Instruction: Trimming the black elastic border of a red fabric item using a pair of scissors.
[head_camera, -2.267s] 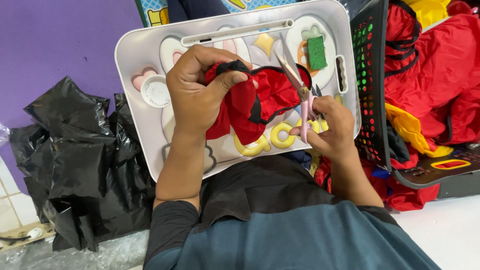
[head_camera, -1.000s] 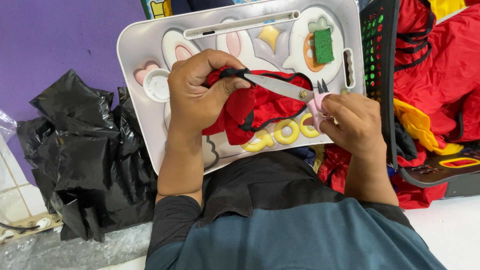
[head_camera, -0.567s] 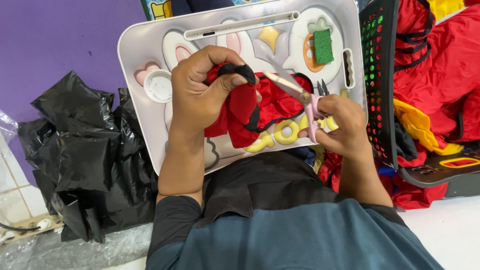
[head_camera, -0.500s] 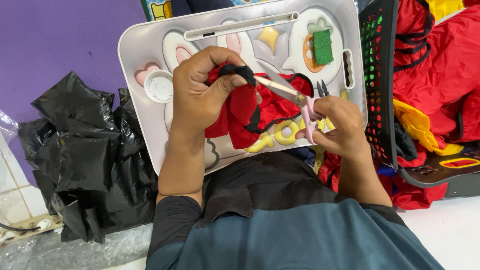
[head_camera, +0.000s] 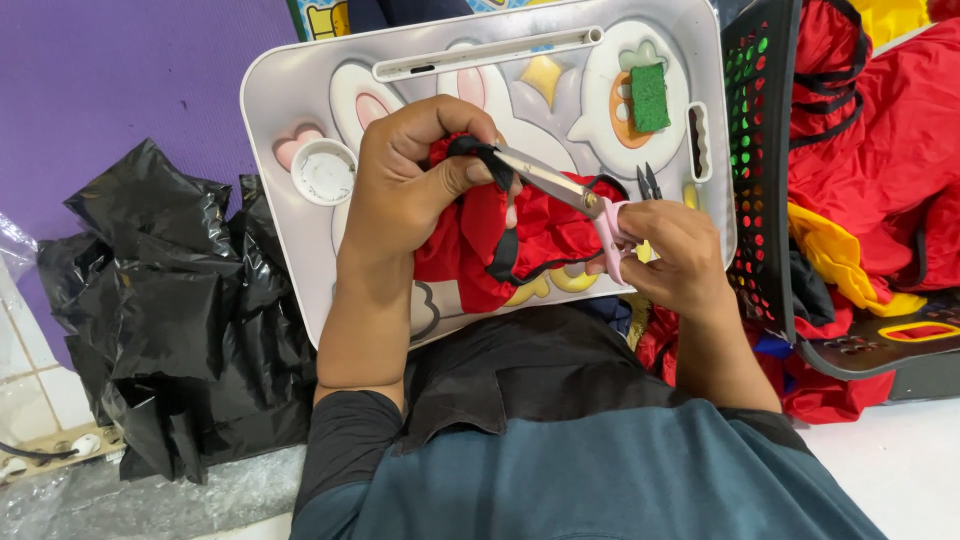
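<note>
My left hand (head_camera: 410, 195) grips a bunched red cloth with black trim (head_camera: 535, 235) over a white lap tray (head_camera: 270, 120) printed with a rabbit. Thumb and fingers pinch the black edge at the top of the cloth. My right hand (head_camera: 665, 255) holds pink-handled scissors (head_camera: 565, 190). Their steel blades point up and left, with the tips at the black trim beside my left thumb. The blades look nearly closed.
On the tray lie a green sponge (head_camera: 650, 97), a small black snipper (head_camera: 647, 182) and a round white cup recess (head_camera: 325, 173). A black perforated basket (head_camera: 755, 150) of red and yellow cloth (head_camera: 880, 130) stands at the right. Crumpled black plastic bags (head_camera: 170, 320) lie left.
The scissors swung from pointing upward toward the cloth, then opened and closed near the black trim. My left hand kept its grip and shifted slightly right with the cloth.
</note>
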